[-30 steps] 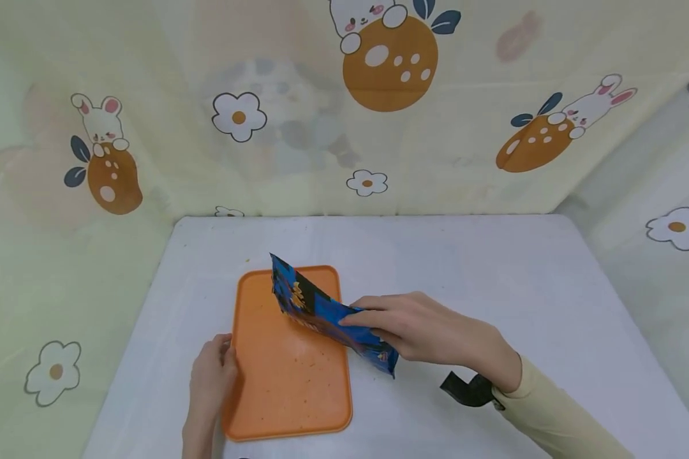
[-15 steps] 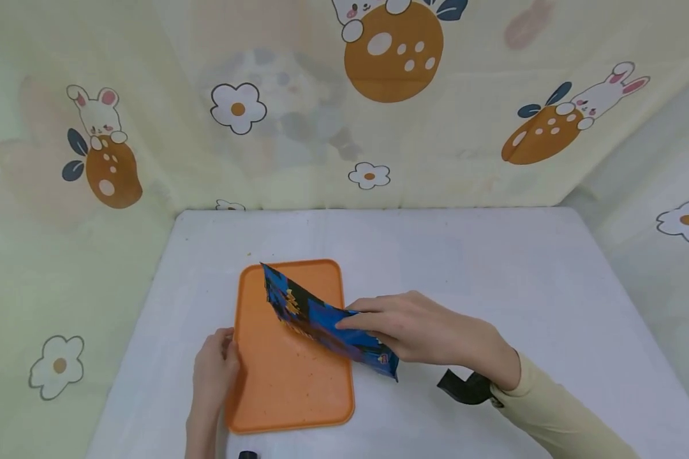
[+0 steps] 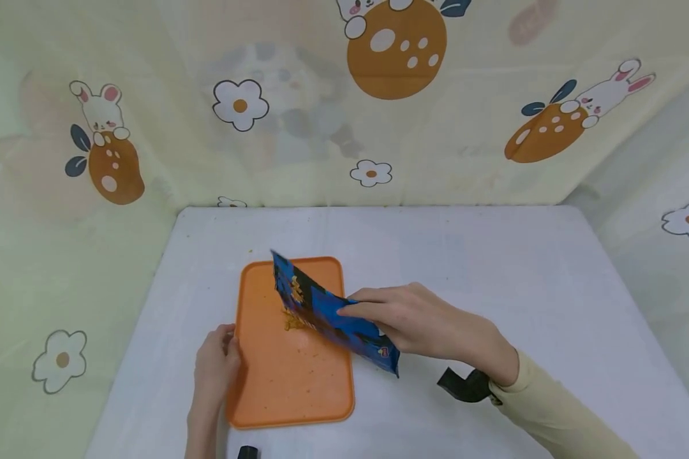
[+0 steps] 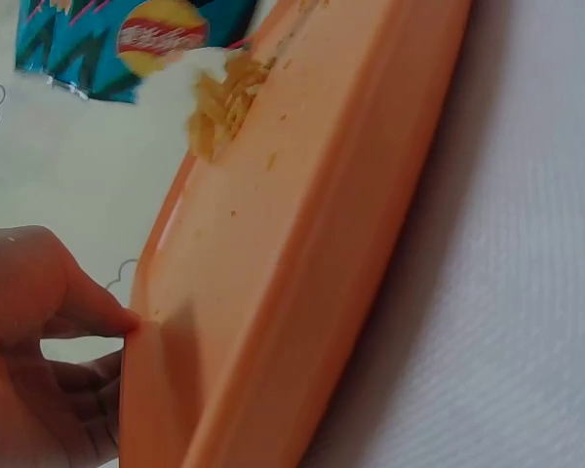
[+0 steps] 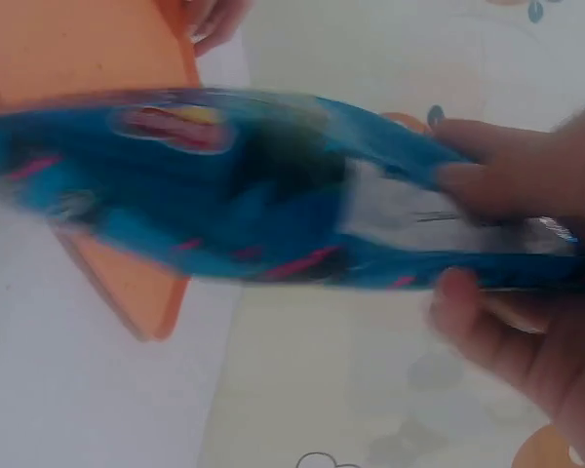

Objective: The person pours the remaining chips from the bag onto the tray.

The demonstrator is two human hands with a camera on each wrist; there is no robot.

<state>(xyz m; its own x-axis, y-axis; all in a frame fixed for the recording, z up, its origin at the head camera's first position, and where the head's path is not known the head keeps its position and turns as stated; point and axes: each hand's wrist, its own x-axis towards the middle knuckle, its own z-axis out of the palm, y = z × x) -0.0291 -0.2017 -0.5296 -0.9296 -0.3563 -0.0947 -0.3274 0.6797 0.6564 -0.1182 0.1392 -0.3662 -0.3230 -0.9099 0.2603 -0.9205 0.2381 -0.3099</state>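
Observation:
An orange rectangular tray (image 3: 289, 398) lies on the white table with small crumbs on it. My left hand (image 3: 214, 370) pinches its left rim; in the left wrist view the thumb presses the edge and the other fingers curl behind it. My right hand (image 3: 430, 322) grips the right end of a blue snack bag (image 3: 321, 309), held slantwise above the tray, its far end tilted over the middle. Beneath the bag sits a small heap of yellow chips (image 4: 219, 107), partly hidden in the head view. In the right wrist view the bag (image 5: 283, 195) is blurred, with fingers on both its sides.
The white table (image 3: 465, 255) stretches right and behind the tray. A patterned curtain (image 3: 298, 153) stands along its back and sides. A black strap (image 3: 465, 386) hangs at the right wrist, and a small black object (image 3: 247, 452) shows at the bottom edge.
Yellow chips have appeared on the tray under the bag. The bag's far end dipped, then rose again in my right hand. My left hand stays on the tray's rim.

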